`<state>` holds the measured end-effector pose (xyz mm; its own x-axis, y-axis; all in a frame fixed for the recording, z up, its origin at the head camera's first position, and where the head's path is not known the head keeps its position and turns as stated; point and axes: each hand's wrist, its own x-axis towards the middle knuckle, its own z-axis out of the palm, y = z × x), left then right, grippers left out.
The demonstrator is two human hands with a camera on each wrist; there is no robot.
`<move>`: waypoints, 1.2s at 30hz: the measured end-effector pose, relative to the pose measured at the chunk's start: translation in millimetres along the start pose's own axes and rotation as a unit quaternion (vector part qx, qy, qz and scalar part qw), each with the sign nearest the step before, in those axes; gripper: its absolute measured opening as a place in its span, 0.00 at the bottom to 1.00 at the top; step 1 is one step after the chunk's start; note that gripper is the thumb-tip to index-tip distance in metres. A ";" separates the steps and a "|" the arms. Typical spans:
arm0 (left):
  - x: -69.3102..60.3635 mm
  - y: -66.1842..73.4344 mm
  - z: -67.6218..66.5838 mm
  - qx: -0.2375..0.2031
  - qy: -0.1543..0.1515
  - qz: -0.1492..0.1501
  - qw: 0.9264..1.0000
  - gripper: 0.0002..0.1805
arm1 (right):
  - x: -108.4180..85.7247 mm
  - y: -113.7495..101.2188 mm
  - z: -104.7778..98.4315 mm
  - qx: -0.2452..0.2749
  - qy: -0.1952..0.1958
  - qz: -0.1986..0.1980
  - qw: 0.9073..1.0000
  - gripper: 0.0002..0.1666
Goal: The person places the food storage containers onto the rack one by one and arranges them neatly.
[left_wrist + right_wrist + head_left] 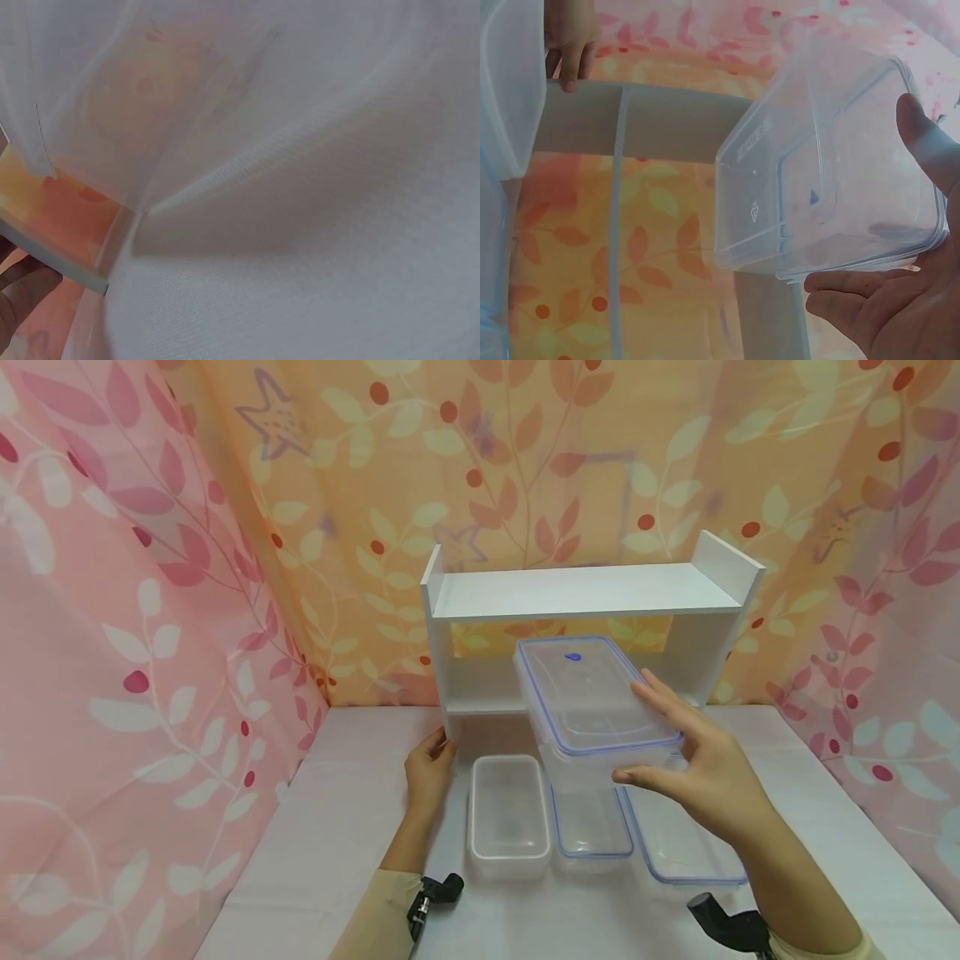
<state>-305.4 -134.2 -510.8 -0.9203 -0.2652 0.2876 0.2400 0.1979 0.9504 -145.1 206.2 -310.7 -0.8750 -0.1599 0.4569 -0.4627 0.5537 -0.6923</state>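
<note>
Clear rectangular plastic box with blue-edged lid (592, 706), raised before white shelf unit (585, 592), gripped at four o'clock by right hand (701, 764), thumb and fingers wide apart. At eight o'clock, left hand (430, 774) with fingers bent round unit's edge; at six, three clear rectangular plastic boxes (594, 828).

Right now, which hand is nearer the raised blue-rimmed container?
Right. The right hand holds the raised container at its near right corner; the left hand is farther left, touching the left side of the white shelf.

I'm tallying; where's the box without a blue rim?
In the head view, the box is on the table, near the left hand, left of a blue-rimmed box.
</note>
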 end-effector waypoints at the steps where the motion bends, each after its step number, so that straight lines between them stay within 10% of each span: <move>1: 0.2 -0.2 -0.2 0.000 0.000 0.001 1.000 0.19 | 1.3 -1.9 0.1 0.000 0.000 0.000 1.000 0.58; 36: 0.8 0.2 0.0 0.004 -0.001 -0.004 1.000 0.19 | 43.9 -62.8 4.0 0.057 -0.001 -0.021 0.998 0.56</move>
<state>-306.1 -134.4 -510.4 -0.9230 -0.2648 0.2794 0.2296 0.2039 0.9517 -155.0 161.1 -249.4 -0.8551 -0.1830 0.4851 -0.5116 0.4500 -0.7320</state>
